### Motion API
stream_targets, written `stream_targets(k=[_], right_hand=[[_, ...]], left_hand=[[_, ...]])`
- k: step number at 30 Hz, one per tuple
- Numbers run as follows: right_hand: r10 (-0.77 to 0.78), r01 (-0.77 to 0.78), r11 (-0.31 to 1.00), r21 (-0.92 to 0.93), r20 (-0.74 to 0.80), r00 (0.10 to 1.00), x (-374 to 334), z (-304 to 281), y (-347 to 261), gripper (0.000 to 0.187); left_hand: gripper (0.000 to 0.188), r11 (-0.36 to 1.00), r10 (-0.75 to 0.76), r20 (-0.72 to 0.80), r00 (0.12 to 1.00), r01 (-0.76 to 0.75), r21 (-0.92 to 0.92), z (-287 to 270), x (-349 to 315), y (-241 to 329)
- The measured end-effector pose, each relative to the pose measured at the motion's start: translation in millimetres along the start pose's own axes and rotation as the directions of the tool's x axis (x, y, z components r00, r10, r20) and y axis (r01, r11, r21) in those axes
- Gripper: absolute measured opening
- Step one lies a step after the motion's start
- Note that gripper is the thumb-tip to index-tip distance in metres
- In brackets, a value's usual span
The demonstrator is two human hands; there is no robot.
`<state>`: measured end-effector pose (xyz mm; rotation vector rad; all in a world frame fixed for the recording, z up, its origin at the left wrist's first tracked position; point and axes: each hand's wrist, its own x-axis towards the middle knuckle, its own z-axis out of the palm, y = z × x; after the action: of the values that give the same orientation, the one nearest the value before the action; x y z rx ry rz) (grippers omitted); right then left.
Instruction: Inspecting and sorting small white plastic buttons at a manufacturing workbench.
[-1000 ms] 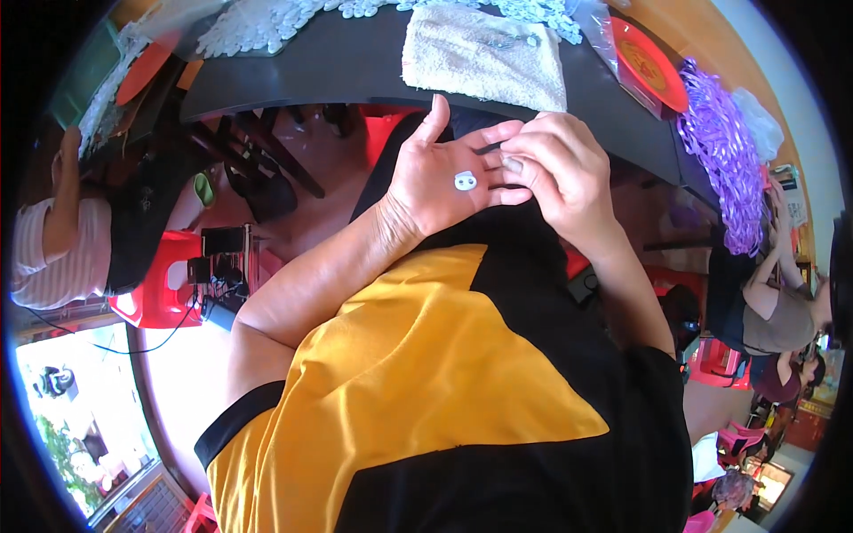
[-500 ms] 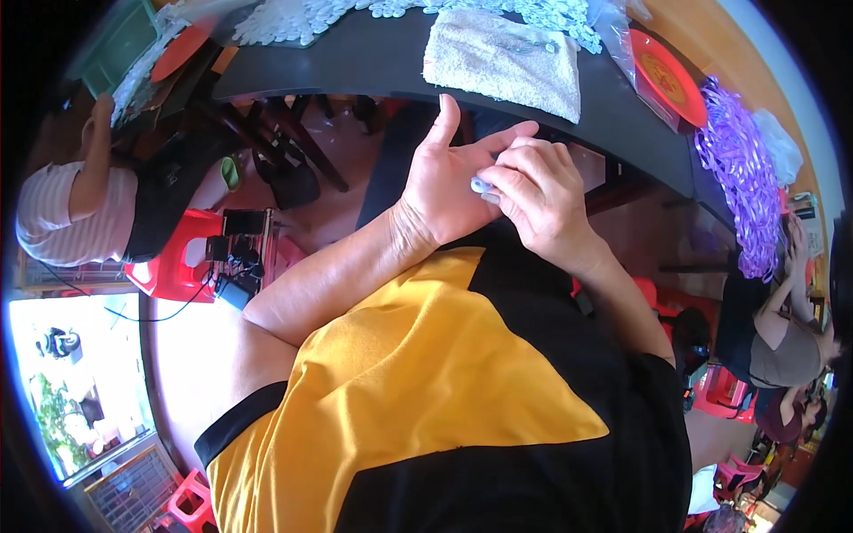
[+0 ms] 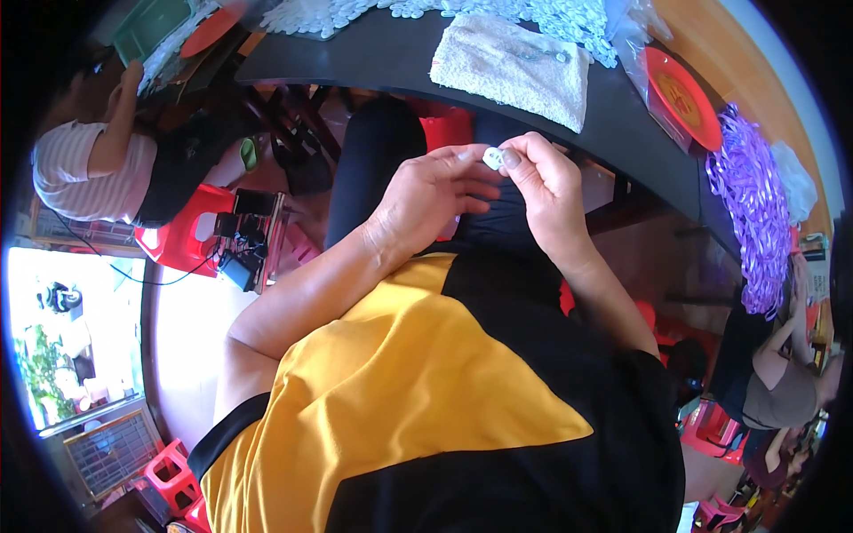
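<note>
A small white piece [image 3: 493,158], seemingly plastic with a hole or loop in it, is pinched between the thumb and fingers of my right hand [image 3: 548,182]. Just left of it is my left hand [image 3: 426,191], its fingers apart and pointing towards the piece. Whether the left fingertips touch the piece, I cannot tell. Both hands are above my lap, short of the dark table's [image 3: 355,67] near edge. Beyond them a white towel [image 3: 511,71] lies on the table, with a small clear greenish item [image 3: 548,55] on top.
Many small white pieces [image 3: 306,16] spread along the table's far side. At the right are a red round tray [image 3: 682,98] and a bunch of purple ribbon [image 3: 751,209]. A person in a striped shirt [image 3: 93,169] sits at left by a red stool [image 3: 182,233]; another person [image 3: 782,382] is at right.
My left hand has turned from palm-up to sideways, its fingers now bent towards the piece. My right hand has raised the piece slightly away from me. The view has shifted a little.
</note>
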<state>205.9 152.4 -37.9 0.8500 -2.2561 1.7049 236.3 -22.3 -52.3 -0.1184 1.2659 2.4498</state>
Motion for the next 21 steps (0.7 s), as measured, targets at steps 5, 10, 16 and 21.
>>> stream_targets(k=[5, 10, 16, 21], right_hand=[[0.096, -0.098, 0.994, 0.054, 0.048, 0.994, 5, -1, -2, 0.015], [0.095, -0.101, 0.993, 0.058, 0.1, 0.99, 11, 5, -5, 0.012], [0.065, -0.063, 0.998, -0.028, 0.088, 0.994, 14, 17, -5, 0.009], [0.127, -0.125, 0.992, -0.025, 0.111, 0.986, 20, 22, 1, 0.009]], left_hand=[[0.015, 0.991, 0.118, -0.112, 0.987, -0.11, 0.078, 8, -14, 8], [0.012, 0.974, 0.172, -0.175, 0.969, -0.141, 0.176, 11, -18, 9], [0.011, 0.948, 0.246, -0.157, 0.956, -0.203, 0.247, -2, -16, 12], [0.011, 0.968, 0.203, -0.154, 0.967, -0.174, 0.178, -13, -7, 14]])
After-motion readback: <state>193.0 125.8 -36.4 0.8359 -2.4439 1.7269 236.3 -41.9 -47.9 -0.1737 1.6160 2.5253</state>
